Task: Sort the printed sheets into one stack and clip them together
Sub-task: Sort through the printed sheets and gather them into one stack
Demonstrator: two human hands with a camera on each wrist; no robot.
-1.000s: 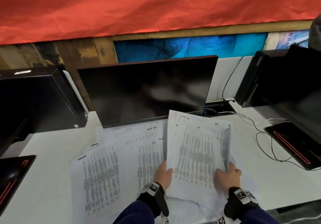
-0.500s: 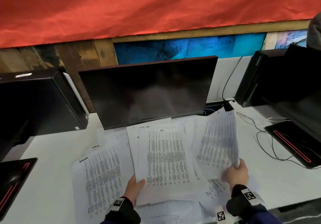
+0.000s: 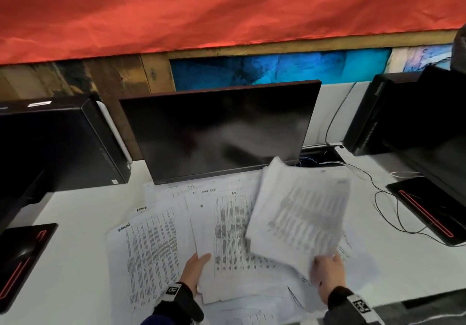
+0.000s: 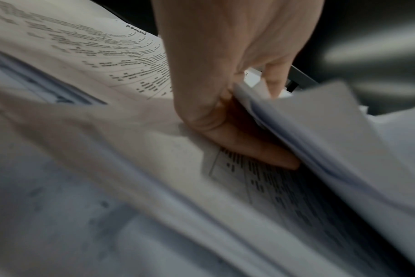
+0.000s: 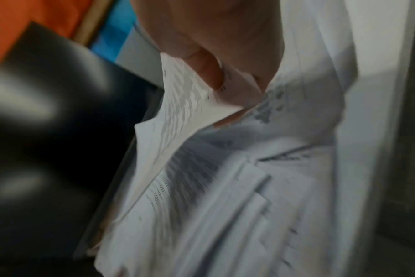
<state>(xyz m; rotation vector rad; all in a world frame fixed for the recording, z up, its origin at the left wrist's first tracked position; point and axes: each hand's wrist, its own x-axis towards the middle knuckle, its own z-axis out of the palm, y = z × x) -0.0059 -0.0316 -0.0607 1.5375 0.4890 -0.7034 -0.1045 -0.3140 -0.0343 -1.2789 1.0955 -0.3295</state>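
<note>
- Currently, left hand (image 3: 194,270) grips the gathered stack (image 3: 227,236); right hand (image 3: 327,271) pinches a lifted sheaf (image 3: 300,213).
- Sheets are thin and limp: hold at the near edge.

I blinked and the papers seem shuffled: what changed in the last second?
The bundle both hands held has split. The right hand now lifts its own sheets, raised and tilted, swinging back over the pile. The left hand has lowered its sheets toward the desk and grips their edge. The other papers and the monitor stayed put.
</note>
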